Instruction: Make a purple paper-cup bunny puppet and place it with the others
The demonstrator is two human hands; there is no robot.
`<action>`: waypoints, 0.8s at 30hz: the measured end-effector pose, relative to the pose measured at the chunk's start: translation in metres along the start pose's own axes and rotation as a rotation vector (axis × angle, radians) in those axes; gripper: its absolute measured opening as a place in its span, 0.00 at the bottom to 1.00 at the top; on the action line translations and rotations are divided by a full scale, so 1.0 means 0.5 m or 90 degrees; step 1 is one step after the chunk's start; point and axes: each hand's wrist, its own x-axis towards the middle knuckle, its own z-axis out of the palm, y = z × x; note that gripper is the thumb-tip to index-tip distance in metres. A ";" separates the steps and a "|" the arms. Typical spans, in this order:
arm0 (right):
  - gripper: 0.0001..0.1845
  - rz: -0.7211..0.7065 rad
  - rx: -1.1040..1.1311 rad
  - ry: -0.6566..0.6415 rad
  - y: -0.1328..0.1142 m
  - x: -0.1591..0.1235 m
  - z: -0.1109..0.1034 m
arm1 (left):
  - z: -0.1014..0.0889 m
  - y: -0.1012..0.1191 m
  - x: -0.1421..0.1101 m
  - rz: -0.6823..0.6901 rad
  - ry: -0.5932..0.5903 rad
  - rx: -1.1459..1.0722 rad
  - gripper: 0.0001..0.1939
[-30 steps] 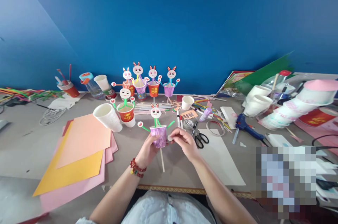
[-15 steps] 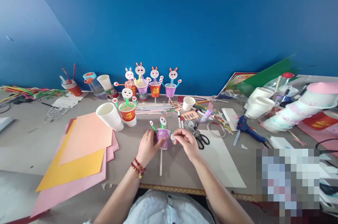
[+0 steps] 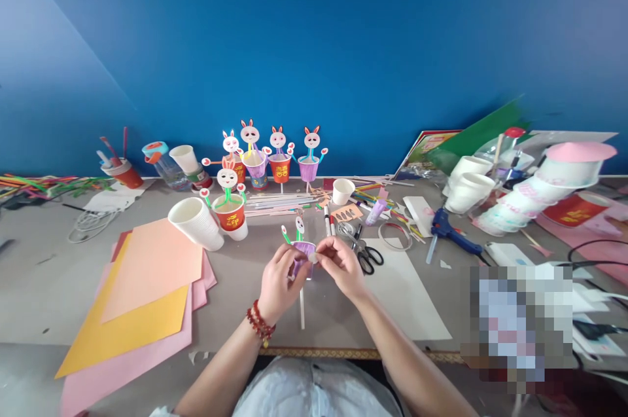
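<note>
A purple-coloured paper cup is upright in front of me, with a white stick below it. A small rabbit face and a green arm with a white paw rise from its rim. My left hand, wearing a red bead bracelet, is closed about the cup's left side; its fingertips come close to a small white disc. My right hand pinches that disc between thumb and finger, in front of the cup. The disc hides part of the cup's right side.
Finished rabbit cups stand along the blue wall. To the left are stacked white cups and coloured paper sheets. Black-handled scissors, a white sheet and a blue glue gun lie on the right.
My right hand has brought the white disc leftward, in front of the cup. My left fingers have shifted toward it. The view has turned slightly right.
</note>
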 end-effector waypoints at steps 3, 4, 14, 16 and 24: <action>0.06 -0.034 -0.019 -0.017 0.002 -0.001 -0.001 | -0.001 0.000 0.005 -0.032 -0.006 -0.078 0.05; 0.05 -0.043 -0.028 -0.019 0.003 -0.001 -0.001 | -0.002 0.001 0.007 -0.039 -0.004 -0.105 0.07; 0.04 -0.096 -0.105 -0.040 -0.002 0.000 0.004 | 0.001 -0.011 0.006 -0.111 0.006 -0.205 0.08; 0.03 -0.134 -0.141 -0.038 -0.005 0.000 0.004 | 0.005 -0.013 0.005 -0.114 0.010 -0.216 0.08; 0.07 -0.290 -0.347 -0.038 -0.015 -0.005 0.009 | 0.008 -0.018 0.001 -0.086 0.022 -0.198 0.06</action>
